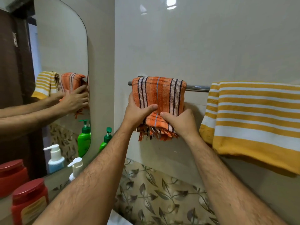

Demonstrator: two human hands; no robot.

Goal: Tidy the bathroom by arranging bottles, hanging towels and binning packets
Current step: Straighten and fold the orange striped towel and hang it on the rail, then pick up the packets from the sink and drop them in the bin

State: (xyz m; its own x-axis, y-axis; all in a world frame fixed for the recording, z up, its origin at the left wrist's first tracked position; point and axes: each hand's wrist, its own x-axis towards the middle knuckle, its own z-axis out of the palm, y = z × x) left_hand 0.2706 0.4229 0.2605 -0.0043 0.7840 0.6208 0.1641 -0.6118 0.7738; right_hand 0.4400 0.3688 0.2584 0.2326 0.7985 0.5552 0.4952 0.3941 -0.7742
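We have both hands on the orange towel (158,101), which is draped over the left end of the chrome rail (198,88) on the tiled wall (194,46). Our left hand (138,112) grips its lower left side, thumb lying across the front of the cloth. Our right hand (180,121) grips the lower right side, thumb pressed on the front, fingers wrapped behind. Both grips are closed tight on the fabric, nothing loose. The fringe hangs just below our hands.

The yellow striped towel (253,117) hangs on the same rail to the right, near the orange one but not touching; a short stretch of bare rail shows between them.

On the ledge to the left: green pump bottle (106,140) against the wall corner, white pump bottle (76,168) partly behind our left forearm, red jar (30,202) nearest the camera at lower left. The mirror (65,62) reflects both towels, our hands and the bottles. The leaf-pattern tile band (154,192) runs below the rail.
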